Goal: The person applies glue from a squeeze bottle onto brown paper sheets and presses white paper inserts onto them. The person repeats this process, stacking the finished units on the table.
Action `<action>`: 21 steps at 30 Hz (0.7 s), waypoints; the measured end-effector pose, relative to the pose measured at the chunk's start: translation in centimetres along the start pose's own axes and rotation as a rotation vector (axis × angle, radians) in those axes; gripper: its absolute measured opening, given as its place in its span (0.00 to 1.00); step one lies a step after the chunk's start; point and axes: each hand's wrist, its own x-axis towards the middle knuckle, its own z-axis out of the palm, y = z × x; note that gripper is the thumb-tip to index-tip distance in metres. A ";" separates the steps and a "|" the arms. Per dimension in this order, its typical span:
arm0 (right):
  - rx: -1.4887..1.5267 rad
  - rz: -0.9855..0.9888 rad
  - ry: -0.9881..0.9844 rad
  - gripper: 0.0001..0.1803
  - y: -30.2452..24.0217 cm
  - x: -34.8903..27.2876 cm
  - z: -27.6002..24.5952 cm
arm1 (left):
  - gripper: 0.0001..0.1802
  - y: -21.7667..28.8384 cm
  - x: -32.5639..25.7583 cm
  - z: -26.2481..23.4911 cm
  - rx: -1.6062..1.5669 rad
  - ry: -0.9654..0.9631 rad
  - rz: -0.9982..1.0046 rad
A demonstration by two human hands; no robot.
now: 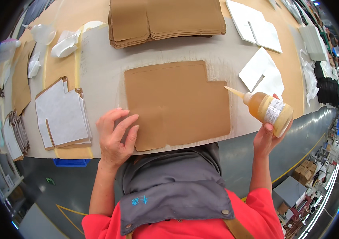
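A flat brown panel (177, 103) with a notch cut from its upper right corner lies on the grey work surface in front of me. My left hand (115, 135) rests at the panel's left edge, fingers spread and holding nothing. My right hand (268, 137) is wrapped round a squeeze bottle (265, 107) of amber liquid, tilted so its thin pale nozzle points left. The nozzle tip is at the panel's right edge, just below the notch; I cannot tell whether it touches. Part of the right hand is hidden behind the bottle.
A stack of brown panels (167, 20) stands at the far side. White slotted sheets (261, 73) lie at the right, and a pile of white-faced pieces (62, 115) at the left. Another squeeze bottle (43, 34) is at the far left. A blue bin (71, 162) shows under the table edge.
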 end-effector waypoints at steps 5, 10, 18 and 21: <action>0.023 0.023 -0.012 0.49 -0.6 -1.1 -1.1 | 0.13 0.1 0.0 -0.1 0.016 -0.001 0.007; 0.016 0.018 -0.019 0.48 -1.3 -2.3 -2.2 | 0.13 0.2 0.0 0.0 0.033 0.010 0.020; 0.074 0.106 0.021 0.50 -2.6 -4.9 -4.1 | 0.11 0.0 -0.4 0.5 0.010 0.052 0.027; 0.071 0.116 0.027 0.50 -2.9 -5.7 -4.8 | 0.11 0.1 -0.4 0.4 0.008 0.060 0.025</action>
